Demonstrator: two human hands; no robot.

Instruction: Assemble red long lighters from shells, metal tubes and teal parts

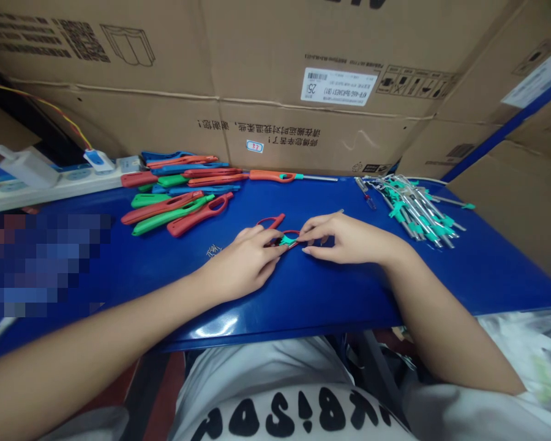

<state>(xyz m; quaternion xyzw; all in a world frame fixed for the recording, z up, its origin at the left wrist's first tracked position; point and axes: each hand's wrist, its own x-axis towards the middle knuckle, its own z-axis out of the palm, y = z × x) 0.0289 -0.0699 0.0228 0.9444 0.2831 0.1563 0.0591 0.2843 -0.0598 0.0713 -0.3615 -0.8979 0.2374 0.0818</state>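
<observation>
Pinching a teal insert (286,239) mid-frame with the right hand (344,239), left hand (245,260) gripping the red lighter shell (272,221) against the counter (395,288), steadier I guess.

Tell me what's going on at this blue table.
A person at the blue table has both hands together at its middle. The left hand pinches a red handle shell; the right hand holds a teal-tipped metal tube against it. A pile of red, green and blue shells lies to the left, a bundle of tubes to the right.
</observation>
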